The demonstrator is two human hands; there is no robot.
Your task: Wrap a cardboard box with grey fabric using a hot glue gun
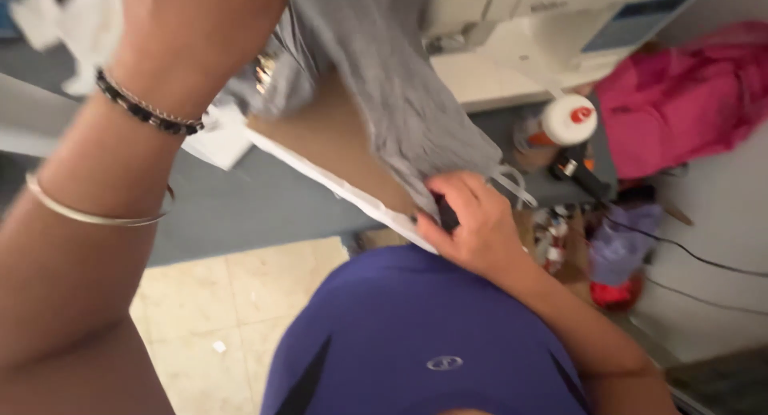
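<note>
A grey fabric piece (400,95) hangs from the top of the view down over the edge of a brown table (336,151). My left hand (196,39), with a beaded bracelet and a thin bangle on the arm, is raised at the upper left and grips the fabric's upper end; its fingers are mostly hidden. My right hand (472,223) pinches the fabric's lower end at the table edge and also holds a small dark tool (446,215), which I cannot identify. The picture is blurred.
A white sewing machine (544,23) stands on the table at the top right. A white bottle with a red-marked cap (566,120), pink cloth (688,95), cables and small clutter lie at the right. Tiled floor (232,319) shows below.
</note>
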